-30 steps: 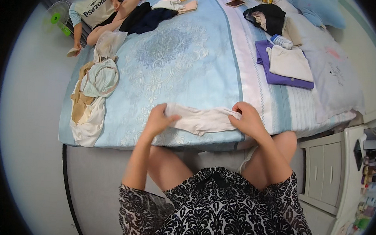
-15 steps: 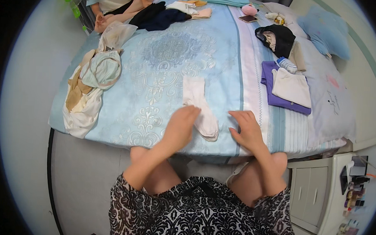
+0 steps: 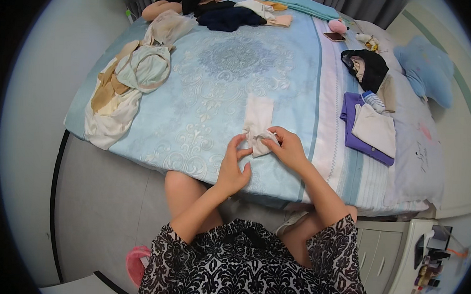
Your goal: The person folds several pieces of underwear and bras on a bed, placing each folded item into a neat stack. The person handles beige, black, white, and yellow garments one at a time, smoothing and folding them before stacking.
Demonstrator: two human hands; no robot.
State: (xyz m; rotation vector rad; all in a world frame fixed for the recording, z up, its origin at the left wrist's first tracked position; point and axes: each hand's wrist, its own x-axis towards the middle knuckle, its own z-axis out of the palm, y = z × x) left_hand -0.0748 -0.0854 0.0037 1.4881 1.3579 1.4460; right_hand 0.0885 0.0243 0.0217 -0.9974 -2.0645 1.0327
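A small cream-white garment (image 3: 259,118) lies on the light blue patterned bedspread (image 3: 217,83), folded into a narrow strip pointing away from me. My right hand (image 3: 285,147) pinches its near end, fingers curled on the cloth. My left hand (image 3: 233,168) is beside it on the left, fingertips touching the same near end, thumb raised. Both forearms come up from my black-and-white patterned dress at the lower edge.
A heap of beige and pale green clothes (image 3: 123,84) lies at the bed's left edge. Folded purple and white clothes (image 3: 370,129) and a black garment (image 3: 369,66) lie to the right. Dark clothes (image 3: 228,15) and another person's legs (image 3: 160,7) are at the far end. A white drawer unit (image 3: 393,259) stands lower right.
The garment went from a wide strip held across the bed's edge to a narrow strip laid lengthwise. Both hands moved from pressing it flat to gripping its near end.
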